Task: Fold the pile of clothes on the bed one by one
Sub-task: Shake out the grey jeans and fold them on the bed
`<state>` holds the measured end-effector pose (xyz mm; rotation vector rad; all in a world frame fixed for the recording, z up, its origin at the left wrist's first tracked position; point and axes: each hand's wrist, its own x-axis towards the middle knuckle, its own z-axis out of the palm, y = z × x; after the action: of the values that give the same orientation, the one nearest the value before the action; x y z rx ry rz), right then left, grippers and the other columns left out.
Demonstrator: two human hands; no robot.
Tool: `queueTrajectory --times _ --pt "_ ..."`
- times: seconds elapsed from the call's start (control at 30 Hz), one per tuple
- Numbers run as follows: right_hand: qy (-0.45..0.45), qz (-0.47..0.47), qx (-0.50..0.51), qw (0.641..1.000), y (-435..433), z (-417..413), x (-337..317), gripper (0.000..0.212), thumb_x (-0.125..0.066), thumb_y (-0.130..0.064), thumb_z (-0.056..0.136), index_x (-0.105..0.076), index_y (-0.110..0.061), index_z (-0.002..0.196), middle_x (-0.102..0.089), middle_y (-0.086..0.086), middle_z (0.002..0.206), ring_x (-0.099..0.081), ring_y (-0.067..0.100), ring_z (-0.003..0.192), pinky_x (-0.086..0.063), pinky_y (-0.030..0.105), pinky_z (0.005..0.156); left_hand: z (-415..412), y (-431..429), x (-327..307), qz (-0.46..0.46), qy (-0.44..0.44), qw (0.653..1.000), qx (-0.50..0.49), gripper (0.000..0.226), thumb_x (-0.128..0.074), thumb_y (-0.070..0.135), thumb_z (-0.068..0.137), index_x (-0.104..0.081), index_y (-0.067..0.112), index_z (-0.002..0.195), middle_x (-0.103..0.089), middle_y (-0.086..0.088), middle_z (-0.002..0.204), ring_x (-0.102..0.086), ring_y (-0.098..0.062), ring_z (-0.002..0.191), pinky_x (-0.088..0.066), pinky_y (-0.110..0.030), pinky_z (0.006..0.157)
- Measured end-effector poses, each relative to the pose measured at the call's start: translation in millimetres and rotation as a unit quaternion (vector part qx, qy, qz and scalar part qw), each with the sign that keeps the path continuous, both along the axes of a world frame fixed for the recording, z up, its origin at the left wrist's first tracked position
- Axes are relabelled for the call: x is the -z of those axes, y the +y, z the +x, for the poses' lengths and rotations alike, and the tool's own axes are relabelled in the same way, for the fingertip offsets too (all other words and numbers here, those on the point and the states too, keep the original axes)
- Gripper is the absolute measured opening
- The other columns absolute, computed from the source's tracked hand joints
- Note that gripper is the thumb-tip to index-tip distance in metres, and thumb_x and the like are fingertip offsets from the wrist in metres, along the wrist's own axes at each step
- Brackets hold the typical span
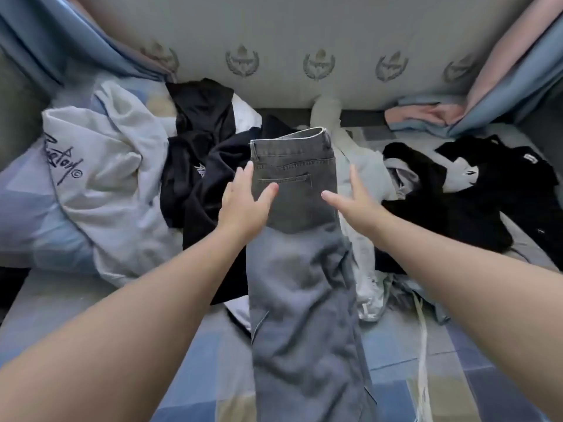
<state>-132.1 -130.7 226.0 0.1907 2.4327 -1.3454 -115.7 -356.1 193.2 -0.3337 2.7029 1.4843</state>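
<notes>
Forearms (128, 330) stretch from 7 and 5 o'clock, left hand (243, 202) and right hand (355, 202) spread wide, holding nothing, flanking grey jeans (298, 269) laid lengthwise mid-bed (426, 345), probably squaring them for folding; black pile (198, 166) at 10 o'clock.

Grey jeans (300, 239) lengthwise atop bed

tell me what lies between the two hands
The grey jeans lie between the left hand and the right hand, waistband end farthest from the person, seen in the head view.
</notes>
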Motion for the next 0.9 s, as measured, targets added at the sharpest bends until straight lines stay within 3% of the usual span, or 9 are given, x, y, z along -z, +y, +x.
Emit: queueTrajectory --times 0.07,0.23,0.57,0.7,0.9 --pt "-0.008 0.122 -0.069 0.99 10 27 23 0.091 -0.056 -0.06 0.094 0.006 -0.043 0.158 -0.001 -0.013 0.168 0.007 0.023 0.156 -0.006 0.05 0.125 30 2 18 -0.088 -0.015 0.994 0.061 0.073 -0.046 0.061 0.098 -0.011 0.042 0.159 -0.004 0.01 0.169 0.0 -0.019 0.155 -0.012 -0.048 0.121" --pt "-0.008 0.261 -0.127 0.957 34 97 37 0.086 -0.044 -0.068 0.094 0.011 -0.046 0.156 0.013 -0.021 0.166 0.01 0.02 0.155 -0.006 0.054 0.123 102 12 32 -0.217 -0.032 0.964 0.151 0.072 -0.039 0.064 0.097 -0.007 0.046 0.158 0.004 0.011 0.169 0.007 -0.018 0.155 -0.01 -0.044 0.122" --pt "0.017 0.297 -0.207 0.932 92 287 57 0.082 -0.037 -0.068 0.095 0.015 -0.049 0.154 0.015 -0.02 0.166 0.013 0.017 0.155 -0.004 0.052 0.123 309 70 56 -0.221 -0.094 0.959 0.149 0.072 -0.038 0.065 0.097 -0.006 0.046 0.158 0.009 0.01 0.169 0.009 -0.018 0.154 -0.008 -0.043 0.121" --pt "0.026 0.323 -0.247 0.913 125 381 91 0.08 -0.031 -0.071 0.094 0.017 -0.048 0.154 0.016 -0.019 0.166 0.012 0.02 0.155 -0.004 0.052 0.123 416 102 88 -0.211 -0.133 0.96 0.124 0.072 -0.042 0.064 0.097 -0.009 0.045 0.158 0.005 0.009 0.169 0.004 -0.021 0.155 -0.009 -0.045 0.121" --pt "-0.02 0.31 -0.264 0.913 161 517 159 0.081 -0.034 -0.068 0.095 0.011 -0.043 0.157 0.011 -0.015 0.168 0.006 0.023 0.156 -0.007 0.053 0.123 562 136 147 -0.205 -0.22 0.947 0.113 0.074 -0.047 0.061 0.097 -0.015 0.037 0.16 -0.003 0.003 0.17 -0.004 -0.025 0.155 -0.013 -0.043 0.123"
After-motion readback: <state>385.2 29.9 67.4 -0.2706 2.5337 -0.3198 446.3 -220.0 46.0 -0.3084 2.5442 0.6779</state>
